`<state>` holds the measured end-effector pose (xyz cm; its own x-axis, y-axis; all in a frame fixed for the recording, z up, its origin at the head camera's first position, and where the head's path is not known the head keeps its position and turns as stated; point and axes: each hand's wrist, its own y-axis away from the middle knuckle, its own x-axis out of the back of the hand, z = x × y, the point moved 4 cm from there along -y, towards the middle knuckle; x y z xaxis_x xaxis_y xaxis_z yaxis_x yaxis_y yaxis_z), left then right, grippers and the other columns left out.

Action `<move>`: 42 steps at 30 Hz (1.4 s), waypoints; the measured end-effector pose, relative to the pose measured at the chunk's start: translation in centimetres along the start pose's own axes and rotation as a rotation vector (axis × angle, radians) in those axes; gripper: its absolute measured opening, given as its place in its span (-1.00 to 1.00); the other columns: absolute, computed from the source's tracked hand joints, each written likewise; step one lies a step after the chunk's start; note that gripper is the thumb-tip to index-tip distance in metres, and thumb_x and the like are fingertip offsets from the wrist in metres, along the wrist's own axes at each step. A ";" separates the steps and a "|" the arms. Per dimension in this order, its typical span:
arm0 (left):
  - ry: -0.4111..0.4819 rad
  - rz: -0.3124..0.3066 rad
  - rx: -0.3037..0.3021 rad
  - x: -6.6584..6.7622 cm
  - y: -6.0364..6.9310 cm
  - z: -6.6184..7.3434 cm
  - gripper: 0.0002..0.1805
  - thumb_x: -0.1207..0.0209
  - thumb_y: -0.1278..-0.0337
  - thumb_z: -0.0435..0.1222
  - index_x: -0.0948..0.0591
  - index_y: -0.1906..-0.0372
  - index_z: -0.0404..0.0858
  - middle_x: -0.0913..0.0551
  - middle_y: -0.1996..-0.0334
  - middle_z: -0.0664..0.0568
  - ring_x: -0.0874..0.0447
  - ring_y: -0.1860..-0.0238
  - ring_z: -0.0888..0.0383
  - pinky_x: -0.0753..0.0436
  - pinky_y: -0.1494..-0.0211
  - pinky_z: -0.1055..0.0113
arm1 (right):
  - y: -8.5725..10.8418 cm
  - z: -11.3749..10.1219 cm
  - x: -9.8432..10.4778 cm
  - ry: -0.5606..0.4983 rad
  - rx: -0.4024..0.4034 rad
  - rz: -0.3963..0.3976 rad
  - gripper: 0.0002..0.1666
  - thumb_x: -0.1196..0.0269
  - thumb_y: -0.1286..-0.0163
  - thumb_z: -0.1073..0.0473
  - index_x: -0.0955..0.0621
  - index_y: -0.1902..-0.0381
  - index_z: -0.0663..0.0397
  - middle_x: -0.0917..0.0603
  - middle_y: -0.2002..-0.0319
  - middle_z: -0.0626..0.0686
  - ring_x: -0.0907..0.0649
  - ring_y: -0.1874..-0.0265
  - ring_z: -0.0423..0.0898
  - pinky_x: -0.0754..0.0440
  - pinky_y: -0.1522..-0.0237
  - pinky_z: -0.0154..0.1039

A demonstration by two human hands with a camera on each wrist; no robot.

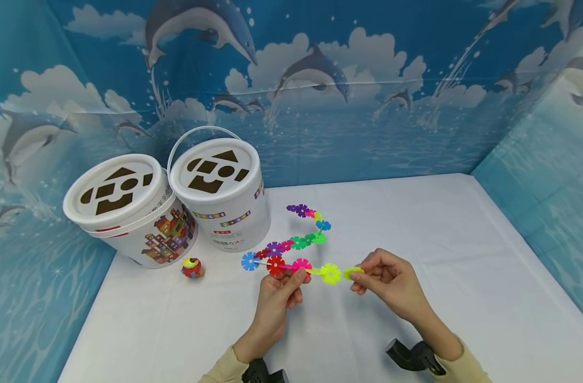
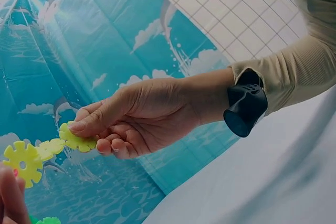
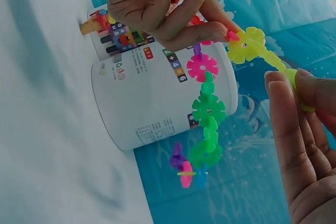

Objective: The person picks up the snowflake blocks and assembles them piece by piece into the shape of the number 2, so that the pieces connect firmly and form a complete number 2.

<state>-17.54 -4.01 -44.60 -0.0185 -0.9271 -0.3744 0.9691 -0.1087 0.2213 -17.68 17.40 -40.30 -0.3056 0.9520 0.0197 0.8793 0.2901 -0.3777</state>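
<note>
A chain of slotted flower-shaped plastic discs, in purple, pink, blue, green, red and yellow, bends back on itself above the table. My left hand pinches it near a pink disc, between thumb and fingers. A yellow disc sticks out to the right at this end. My right hand pinches another yellow disc by thumb and forefinger, other fingers curled beneath. In the right wrist view an edge-on yellow disc spans toward the one held; whether they are locked together I cannot tell.
Two white lidded buckets stand at the back left, lids cut with shaped holes. A small red and yellow toy figure sits before them. A dolphin-print curtain hangs behind the white table.
</note>
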 end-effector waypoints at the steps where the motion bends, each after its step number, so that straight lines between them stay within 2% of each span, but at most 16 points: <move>1: 0.000 -0.001 0.004 0.0 0.0 0.0 -0.76 -0.28 -0.16 -0.21 -0.66 0.36 -0.36 -0.67 0.50 0.03 -0.38 0.70 0.27 -0.31 0.63 0.53 | 0.0 0.0 0.0 0.016 0.001 -0.005 -0.80 -0.28 -0.14 0.57 -0.50 0.36 0.30 -0.64 0.40 0.20 -0.71 0.51 -0.01 -0.66 0.48 -0.11; 4: -0.004 -0.002 0.014 0.0 0.1 0.0 -0.75 -0.28 -0.16 -0.20 -0.65 0.34 -0.36 -0.67 0.49 0.03 -0.38 0.69 0.28 -0.32 0.61 0.53 | 0.1 -0.1 -0.1 0.070 0.014 -0.018 -0.78 -0.31 -0.12 0.55 -0.52 0.38 0.24 -0.64 0.40 0.19 -0.71 0.49 0.00 -0.66 0.45 -0.10; 8: -0.004 -0.003 0.018 0.1 0.0 -0.1 -0.74 -0.28 -0.15 -0.19 -0.65 0.35 -0.36 -0.67 0.49 0.03 -0.38 0.69 0.27 -0.32 0.61 0.53 | 0.2 -0.4 -0.2 0.113 0.093 -0.031 -0.70 -0.30 -0.04 0.64 -0.56 0.40 0.19 -0.65 0.39 0.14 -0.71 0.46 -0.02 -0.66 0.42 -0.14; 11: 0.001 0.000 0.017 0.2 0.0 -0.2 -0.75 -0.28 -0.15 -0.19 -0.66 0.36 -0.35 -0.67 0.50 0.03 -0.38 0.70 0.27 -0.31 0.62 0.52 | 0.1 -0.6 -0.4 0.114 0.160 -0.030 -0.72 -0.32 -0.04 0.62 -0.59 0.41 0.20 -0.66 0.40 0.14 -0.71 0.43 -0.03 -0.66 0.40 -0.18; 15: 0.004 0.012 0.017 0.2 0.0 -0.1 -0.77 -0.27 -0.16 -0.21 -0.67 0.38 -0.34 -0.67 0.51 0.03 -0.38 0.70 0.28 -0.31 0.63 0.52 | 0.1 -0.7 -0.5 0.127 0.171 -0.013 -0.80 -0.36 -0.06 0.53 -0.63 0.42 0.18 -0.67 0.39 0.17 -0.71 0.43 -0.01 -0.66 0.40 -0.19; 20: 0.006 0.030 0.005 0.2 0.0 -0.1 -0.76 -0.27 -0.17 -0.21 -0.67 0.40 -0.35 -0.67 0.50 0.02 -0.38 0.71 0.29 -0.31 0.62 0.53 | 0.1 -0.4 -0.3 0.126 0.125 -0.007 -0.77 -0.34 -0.05 0.56 -0.67 0.38 0.20 -0.68 0.35 0.19 -0.70 0.41 0.01 -0.66 0.40 -0.17; 24: 0.011 0.033 -0.004 0.3 -0.1 -0.2 -0.76 -0.28 -0.15 -0.21 -0.67 0.41 -0.35 -0.67 0.49 0.00 -0.38 0.71 0.28 -0.31 0.63 0.53 | 0.2 -0.1 -0.2 0.082 0.069 -0.017 -0.77 -0.30 -0.07 0.59 -0.66 0.35 0.26 -0.67 0.31 0.20 -0.70 0.34 0.04 -0.65 0.35 -0.13; 33: 0.005 0.027 -0.010 0.4 -0.4 -0.3 -0.73 -0.30 -0.12 -0.18 -0.67 0.40 -0.36 -0.67 0.49 -0.02 -0.38 0.71 0.26 -0.31 0.63 0.52 | 0.1 0.8 0.1 -0.004 -0.182 -0.004 -0.94 -0.30 -0.19 0.46 -0.63 0.35 0.32 -0.63 0.15 0.23 -0.70 0.28 0.05 -0.64 0.22 -0.12; 37: -0.030 0.023 -0.008 0.3 -0.3 -0.4 -0.72 -0.31 -0.12 -0.19 -0.68 0.39 -0.39 -0.66 0.52 0.00 -0.37 0.71 0.25 -0.32 0.61 0.51 | 0.0 1.1 0.0 -0.041 -0.272 0.000 -0.91 -0.32 -0.20 0.41 -0.61 0.35 0.36 -0.65 0.12 0.21 -0.69 0.23 0.05 -0.63 0.17 -0.13; 42: -0.034 0.017 -0.009 0.3 -0.4 -0.4 -0.73 -0.31 -0.11 -0.20 -0.68 0.40 -0.37 -0.67 0.52 0.00 -0.36 0.71 0.25 -0.32 0.61 0.50 | 0.0 1.1 -0.1 -0.069 -0.293 -0.005 -0.90 -0.30 -0.21 0.42 -0.60 0.33 0.39 -0.67 0.13 0.20 -0.70 0.23 0.04 -0.62 0.16 -0.15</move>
<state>-17.78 -4.09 -45.18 -0.0101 -0.9405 -0.3397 0.9715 -0.0897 0.2194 -18.04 17.15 -41.35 -0.3256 0.9444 -0.0460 0.9426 0.3204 -0.0946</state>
